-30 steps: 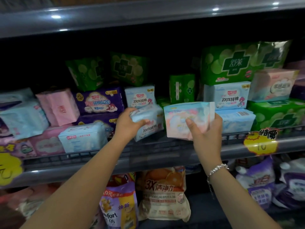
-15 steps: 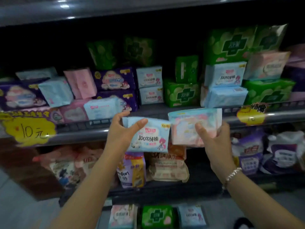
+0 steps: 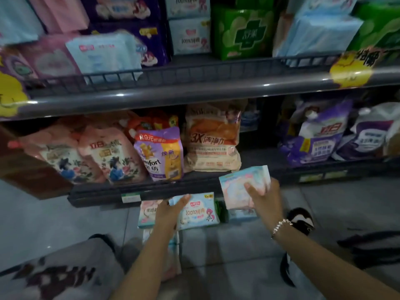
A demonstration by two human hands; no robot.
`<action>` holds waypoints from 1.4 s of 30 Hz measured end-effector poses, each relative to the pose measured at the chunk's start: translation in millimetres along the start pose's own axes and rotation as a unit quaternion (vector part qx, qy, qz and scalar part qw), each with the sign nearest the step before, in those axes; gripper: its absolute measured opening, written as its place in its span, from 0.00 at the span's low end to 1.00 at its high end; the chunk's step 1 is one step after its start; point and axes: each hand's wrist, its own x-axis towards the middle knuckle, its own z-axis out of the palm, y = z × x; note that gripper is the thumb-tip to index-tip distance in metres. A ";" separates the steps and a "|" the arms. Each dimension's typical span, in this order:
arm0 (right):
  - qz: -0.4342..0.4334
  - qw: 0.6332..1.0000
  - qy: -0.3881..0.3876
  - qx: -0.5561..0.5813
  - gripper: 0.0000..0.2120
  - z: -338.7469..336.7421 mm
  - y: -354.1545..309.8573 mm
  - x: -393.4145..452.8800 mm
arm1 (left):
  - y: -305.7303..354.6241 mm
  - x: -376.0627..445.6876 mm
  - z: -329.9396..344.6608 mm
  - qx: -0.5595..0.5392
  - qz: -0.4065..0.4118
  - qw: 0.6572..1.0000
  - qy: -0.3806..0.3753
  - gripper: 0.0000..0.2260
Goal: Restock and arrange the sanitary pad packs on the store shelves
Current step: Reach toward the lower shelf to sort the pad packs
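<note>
Left hand (image 3: 167, 215) low before the bottom shelf's front edge (image 3: 151, 192), thumb and fingers clasping the left end of a pale blue "100%" pad pack (image 3: 198, 211). Right hand (image 3: 265, 198) just beside, bracelet (image 3: 280, 226) at the wrist, gripping a pastel pink-and-blue pad pack (image 3: 240, 187) raised against that edge. More packs on the floor tiles (image 3: 216, 245) beneath both hands. Detergent pouches (image 3: 160, 152) along the bottom shelf. Stacked pad packs (image 3: 190, 35) behind the upper shelf's wire rail (image 3: 194, 72).
</note>
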 end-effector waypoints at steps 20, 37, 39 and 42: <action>0.124 0.990 0.058 -0.029 0.26 -33.1 124.6 58.2 | -120.4 45.5 128.3 0.082 -0.105 0.990 -0.037 0.13; 0.193 0.979 0.045 0.037 0.24 -24.7 161.4 63.0 | -160.8 68.8 171.9 -0.014 -0.157 0.987 -0.041 0.10; 0.210 0.976 0.045 0.045 0.24 -22.3 158.2 56.7 | -162.3 68.1 169.1 -0.031 -0.170 0.984 -0.050 0.13; 0.217 0.975 0.032 0.047 0.25 -17.1 150.4 43.5 | -134.9 48.4 161.5 -0.042 -0.168 0.983 -0.061 0.15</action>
